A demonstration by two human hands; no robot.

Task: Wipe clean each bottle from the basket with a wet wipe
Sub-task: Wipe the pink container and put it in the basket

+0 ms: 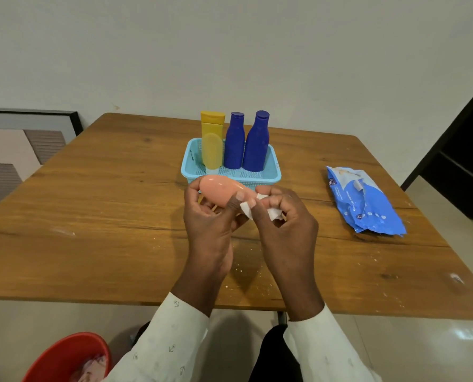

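Observation:
My left hand [210, 216] holds a peach-pink bottle [220, 190] lying sideways above the table, just in front of the basket. My right hand [283, 216] pinches a white wet wipe [260, 210] against the bottle's right end, which the fingers hide. Behind them a light blue mesh basket [271, 172] holds a yellow bottle [212, 142] standing cap-up on the left and two dark blue bottles [234, 144] [257, 146] upright beside it.
A blue pack of wet wipes [363, 201] lies on the wooden table [105, 216] to the right. A red bucket [70, 359] sits on the floor at the lower left. White crumbs speckle the table near the front edge.

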